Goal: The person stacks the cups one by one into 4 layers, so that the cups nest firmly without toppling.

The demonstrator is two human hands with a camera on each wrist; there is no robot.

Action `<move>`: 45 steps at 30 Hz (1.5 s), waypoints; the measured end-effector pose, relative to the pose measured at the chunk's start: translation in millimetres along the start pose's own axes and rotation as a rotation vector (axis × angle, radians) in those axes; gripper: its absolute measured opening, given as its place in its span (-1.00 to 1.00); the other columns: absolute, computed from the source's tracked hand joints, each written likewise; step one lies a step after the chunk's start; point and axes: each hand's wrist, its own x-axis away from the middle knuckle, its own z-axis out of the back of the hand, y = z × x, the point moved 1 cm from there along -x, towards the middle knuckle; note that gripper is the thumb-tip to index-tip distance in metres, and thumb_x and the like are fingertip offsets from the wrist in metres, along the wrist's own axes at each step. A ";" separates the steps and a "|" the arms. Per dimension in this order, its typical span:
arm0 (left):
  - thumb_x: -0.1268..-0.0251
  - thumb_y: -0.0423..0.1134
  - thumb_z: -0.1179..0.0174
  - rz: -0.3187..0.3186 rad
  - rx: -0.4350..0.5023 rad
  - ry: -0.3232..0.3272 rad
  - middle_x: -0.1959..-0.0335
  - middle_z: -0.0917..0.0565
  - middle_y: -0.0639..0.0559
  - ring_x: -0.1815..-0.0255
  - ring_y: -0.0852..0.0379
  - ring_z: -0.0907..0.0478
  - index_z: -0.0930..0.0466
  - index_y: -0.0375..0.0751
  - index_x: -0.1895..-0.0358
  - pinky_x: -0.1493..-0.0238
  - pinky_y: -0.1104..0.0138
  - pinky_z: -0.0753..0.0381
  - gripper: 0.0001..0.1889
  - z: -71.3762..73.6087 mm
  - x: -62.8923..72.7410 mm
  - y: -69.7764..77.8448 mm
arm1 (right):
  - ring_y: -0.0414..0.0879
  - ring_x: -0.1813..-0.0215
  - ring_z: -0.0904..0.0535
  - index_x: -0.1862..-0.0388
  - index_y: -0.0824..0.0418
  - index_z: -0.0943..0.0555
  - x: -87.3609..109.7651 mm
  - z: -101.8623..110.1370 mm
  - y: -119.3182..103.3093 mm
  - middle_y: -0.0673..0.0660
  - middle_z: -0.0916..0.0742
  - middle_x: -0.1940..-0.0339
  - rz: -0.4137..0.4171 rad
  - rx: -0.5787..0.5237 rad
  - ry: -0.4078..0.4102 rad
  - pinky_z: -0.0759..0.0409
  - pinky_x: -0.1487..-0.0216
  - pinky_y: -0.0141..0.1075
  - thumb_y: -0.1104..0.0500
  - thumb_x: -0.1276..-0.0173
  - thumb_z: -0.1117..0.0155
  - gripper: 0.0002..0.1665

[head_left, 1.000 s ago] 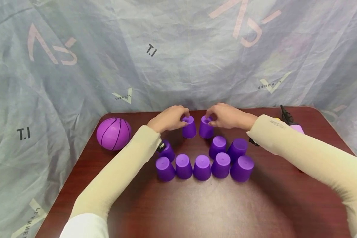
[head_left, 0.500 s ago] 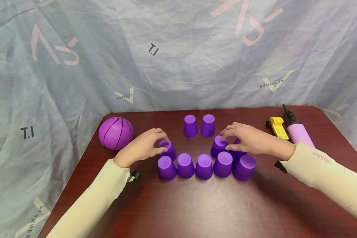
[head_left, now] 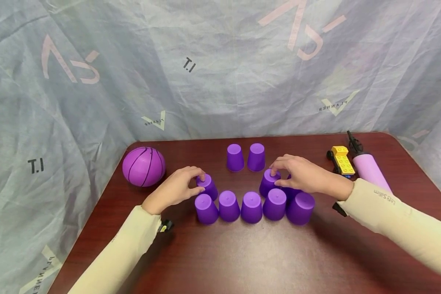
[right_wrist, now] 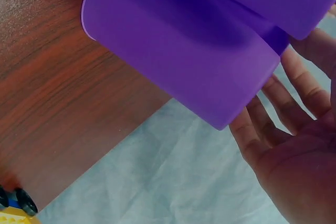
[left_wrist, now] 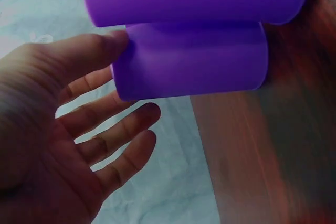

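Note:
Upside-down purple cups stand in a loose ring on the table. My left hand pinches the top of the left-side cup, thumb on the near side and a finger on the far side. In the left wrist view that cup shows behind a closer one, the thumb at its base edge and the other fingers spread. My right hand has thumb and forefinger at the top of a cup on the right side. Its palm hangs over a neighbouring cup, which it partly hides.
Along the front runs a row of several cups; two more cups stand at the back. A purple ball sits at the back left. At the right lie a yellow toy-brick vehicle and a pink hand pump. A grey cloth hangs behind.
Both hands have left the two back cups and come nearer, down to the side cups. Over the last half second their fingers have closed in on the cup tops.

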 end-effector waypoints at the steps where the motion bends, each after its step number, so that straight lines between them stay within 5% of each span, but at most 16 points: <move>1: -0.07 -0.22 -0.41 -0.003 -0.006 0.003 0.27 -0.55 0.14 0.24 0.16 -0.47 -0.56 -0.12 0.23 0.15 0.32 -0.47 -0.76 -0.5 -0.3 -0.2 | -0.19 0.17 -0.49 0.25 0.12 -0.63 0.1 -0.1 0.4 -0.06 -0.64 0.22 -0.002 0.004 -0.001 -0.49 0.19 -0.22 0.20 -0.11 -0.46 -0.77; 6: -0.06 -0.20 -0.42 -0.014 -0.019 0.027 0.32 -0.53 0.15 0.30 0.21 -0.44 -0.53 -0.09 0.29 0.22 0.33 -0.46 -0.77 3.3 -10.2 -2.6 | -0.19 0.15 -0.49 0.18 0.11 -0.63 0.9 6.6 3.3 -0.08 -0.63 0.20 0.009 0.031 0.038 -0.51 0.17 -0.23 0.14 -0.11 -0.46 -0.72; 11: -0.06 -0.23 -0.41 0.000 -0.002 0.081 0.34 -0.54 0.10 0.31 0.13 -0.48 -0.53 -0.13 0.30 0.25 0.29 -0.46 -0.77 11.1 -38.4 -15.9 | -0.16 0.15 -0.53 0.15 0.13 -0.63 -4.5 26.7 17.1 -0.04 -0.63 0.21 -0.065 0.071 0.122 -0.51 0.15 -0.20 0.18 -0.06 -0.47 -0.66; 17: -0.08 -0.21 -0.39 0.116 -0.048 0.060 0.36 -0.54 0.05 0.33 0.08 -0.46 -0.53 -0.13 0.26 0.25 0.25 -0.44 -0.76 8.5 -74.3 -35.1 | -0.07 0.34 -0.53 0.22 0.22 -0.66 -20.2 31.2 49.5 0.03 -0.66 0.35 -0.175 0.078 0.135 -0.46 0.29 -0.17 0.27 -0.02 -0.48 -0.70; 22: -0.11 -0.19 -0.37 0.182 -0.049 0.012 0.35 -0.57 0.01 0.32 0.07 -0.46 -0.53 -0.13 0.23 0.25 0.24 -0.45 -0.77 3.3 -90.5 -39.4 | 0.01 0.31 -0.58 0.19 0.24 -0.67 -30.8 21.8 68.6 0.09 -0.70 0.30 -0.255 0.032 0.078 -0.50 0.24 -0.12 0.23 -0.06 -0.48 -0.70; 45: -0.09 -0.20 -0.38 0.203 0.004 0.048 0.35 -0.61 0.00 0.25 -0.01 -0.55 -0.57 -0.13 0.23 0.18 0.26 -0.47 -0.78 -3.2 -94.8 -42.3 | 0.07 0.22 -0.68 0.19 0.30 -0.68 -33.1 15.9 76.3 0.19 -0.71 0.19 -0.319 -0.048 0.065 -0.59 0.14 -0.08 0.28 -0.03 -0.49 -0.68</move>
